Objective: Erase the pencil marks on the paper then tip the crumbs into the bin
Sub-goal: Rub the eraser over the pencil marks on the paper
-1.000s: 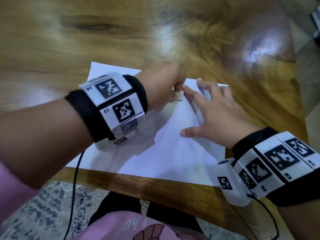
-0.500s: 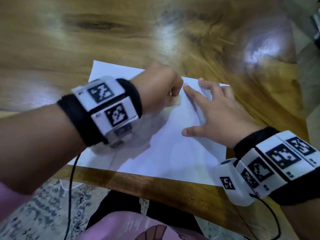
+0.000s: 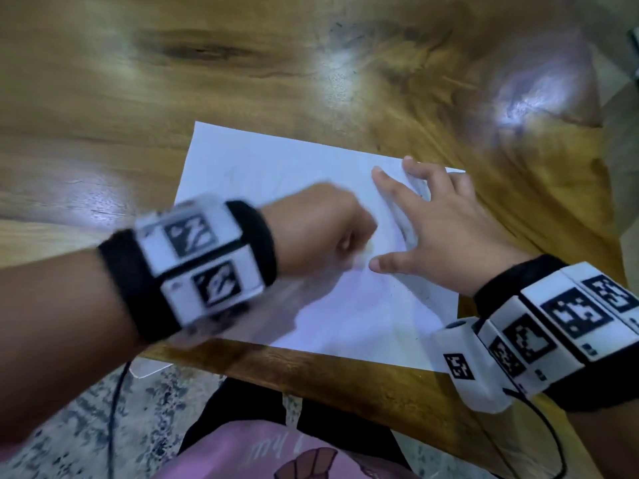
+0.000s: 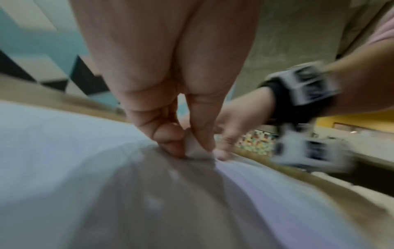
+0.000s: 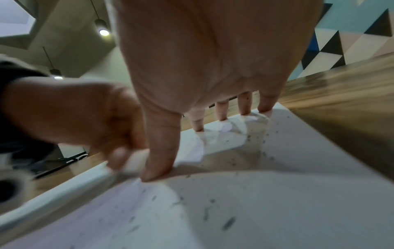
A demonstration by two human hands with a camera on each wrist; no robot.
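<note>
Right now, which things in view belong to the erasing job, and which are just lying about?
In use:
- paper
- eraser, pinched in the left hand
- right hand, pressed flat on the paper
- crumbs on the sheet

Lying about:
- wooden table
- no bin in view

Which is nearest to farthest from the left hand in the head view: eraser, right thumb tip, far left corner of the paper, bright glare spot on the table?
From the left hand:
1. Eraser, pinched in its own fingers.
2. Right thumb tip, just right of the eraser.
3. Far left corner of the paper, up and left.
4. Glare spot on the table, far right.
</note>
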